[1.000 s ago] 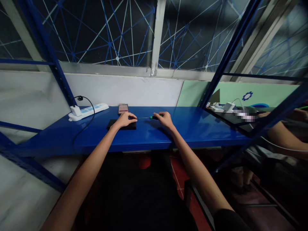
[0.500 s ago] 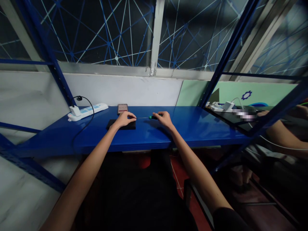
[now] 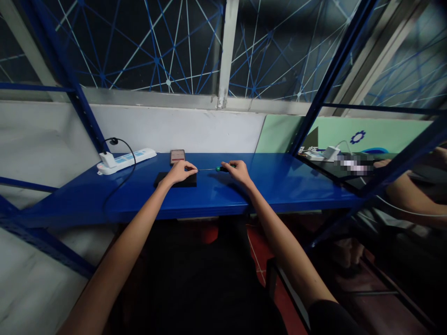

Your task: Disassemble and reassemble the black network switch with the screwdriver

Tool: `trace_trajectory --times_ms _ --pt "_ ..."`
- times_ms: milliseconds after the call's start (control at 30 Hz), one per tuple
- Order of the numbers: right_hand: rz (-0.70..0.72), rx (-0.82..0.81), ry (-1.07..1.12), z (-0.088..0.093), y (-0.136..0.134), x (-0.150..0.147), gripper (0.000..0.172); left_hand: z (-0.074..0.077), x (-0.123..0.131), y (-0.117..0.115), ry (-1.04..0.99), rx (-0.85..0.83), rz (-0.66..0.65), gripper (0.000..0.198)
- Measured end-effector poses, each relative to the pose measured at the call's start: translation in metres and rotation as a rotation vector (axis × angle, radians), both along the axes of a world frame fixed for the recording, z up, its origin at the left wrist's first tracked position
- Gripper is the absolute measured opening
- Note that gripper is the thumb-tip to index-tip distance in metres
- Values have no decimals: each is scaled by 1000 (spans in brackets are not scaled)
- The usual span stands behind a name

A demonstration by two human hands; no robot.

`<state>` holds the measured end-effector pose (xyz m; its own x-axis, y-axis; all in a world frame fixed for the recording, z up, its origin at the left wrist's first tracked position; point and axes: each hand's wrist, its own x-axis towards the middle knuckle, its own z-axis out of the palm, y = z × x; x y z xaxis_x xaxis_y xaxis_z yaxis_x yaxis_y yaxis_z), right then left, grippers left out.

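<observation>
My right hand (image 3: pixel 239 170) is closed round the green and black handle of a screwdriver (image 3: pixel 219 169), held level above the blue table. Its thin metal shaft points left and reaches the fingertips of my left hand (image 3: pixel 181 171). Thumb and fingers of that left hand are pinched together at the shaft's tip; whatever is between them is too small to make out. Beneath the left hand lies a flat black case or box (image 3: pixel 186 180), partly covered by the hand. Just behind it a phone-like device (image 3: pixel 177 156) with a lit screen rests on the table.
A white power strip (image 3: pixel 127 160) with a plugged-in adapter and black cable lies at the left of the blue table (image 3: pixel 275 181). Blue metal posts rise at both sides. On the right, another person's arm (image 3: pixel 408 190) is over a dark neighbouring table with chargers and cables.
The screwdriver's handle appears slightly turned in my right hand, and its green part looks different. Both hands stay in nearly the same place; the view has shifted very slightly.
</observation>
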<state>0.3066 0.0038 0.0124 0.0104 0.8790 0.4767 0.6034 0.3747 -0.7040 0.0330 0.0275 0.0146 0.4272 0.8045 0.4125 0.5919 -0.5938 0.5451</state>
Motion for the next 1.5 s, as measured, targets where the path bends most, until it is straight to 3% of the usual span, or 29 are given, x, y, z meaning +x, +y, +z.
trace_trajectory --times_ms 367,1500 --pt "-8 -12 -11 3 -4 -1 50 4 1 -4 -9 4 -27 21" --pt "5 51 -54 0 -4 -5 54 -4 0 2 -18 85 0 17"
